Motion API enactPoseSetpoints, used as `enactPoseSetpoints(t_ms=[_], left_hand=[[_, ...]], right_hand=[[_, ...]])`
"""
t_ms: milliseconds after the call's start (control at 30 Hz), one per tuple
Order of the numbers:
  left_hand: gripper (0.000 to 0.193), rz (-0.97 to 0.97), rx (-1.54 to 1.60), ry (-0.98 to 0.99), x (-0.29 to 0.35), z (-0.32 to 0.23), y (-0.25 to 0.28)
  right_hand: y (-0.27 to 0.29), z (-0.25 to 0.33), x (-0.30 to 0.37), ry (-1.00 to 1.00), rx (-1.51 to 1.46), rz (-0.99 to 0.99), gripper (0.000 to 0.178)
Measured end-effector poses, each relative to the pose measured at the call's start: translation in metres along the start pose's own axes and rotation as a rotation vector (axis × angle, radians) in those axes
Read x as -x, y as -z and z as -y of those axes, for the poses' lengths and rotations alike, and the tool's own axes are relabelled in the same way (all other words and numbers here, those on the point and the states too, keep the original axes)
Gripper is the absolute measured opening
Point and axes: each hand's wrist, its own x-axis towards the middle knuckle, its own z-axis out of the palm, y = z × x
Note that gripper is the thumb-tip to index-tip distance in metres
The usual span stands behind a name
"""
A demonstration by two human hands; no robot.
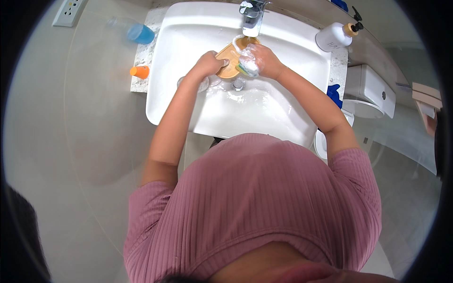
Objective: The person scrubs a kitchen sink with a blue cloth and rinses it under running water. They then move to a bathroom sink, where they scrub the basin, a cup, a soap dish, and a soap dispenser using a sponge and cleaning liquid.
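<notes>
Over the white sink (177, 42), my left hand (207, 63) grips the edge of a small tan board (228, 70) with a rounded rim, its thumb on top. My right hand (264, 60), covered in white foam, is closed on a sponge (243, 70) whose green and yellow edge shows, and presses it against the board. The board's far end lies just under the chrome faucet (252, 23). A white curved strip crosses that end; I cannot tell whether it is cord or foam. Below my left wrist, a clear round dish (204, 86) sits in the basin, partly hidden.
A bottle of blue liquid (140, 34) and an orange-capped bottle (140, 71) are at the left of the sink. A white pump bottle (332, 37) stands on the right rim. Blue cloth (334, 94) hangs at the right, near a toilet (373, 92). The drain stopper (238, 84) is raised.
</notes>
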Motion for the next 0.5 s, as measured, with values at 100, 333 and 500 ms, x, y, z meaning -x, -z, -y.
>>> enactPoseSetpoints(t_ms=[100, 333, 500], left_hand=[[0.037, 0.127, 0.681, 0.093, 0.013, 0.001, -0.026], [0.049, 0.278, 1.161, -0.089, 0.032, 0.007, -0.070], [0.064, 0.351, 1.052, -0.064, 0.037, 0.012, -0.059]], right_hand=[[0.013, 0.010, 0.014, -0.119, -0.181, 0.004, 0.046], [-0.017, 0.033, 0.008, -0.515, -0.052, -0.254, 0.060], [-0.033, 0.060, 0.001, -0.336, -0.189, -0.220, 0.052]])
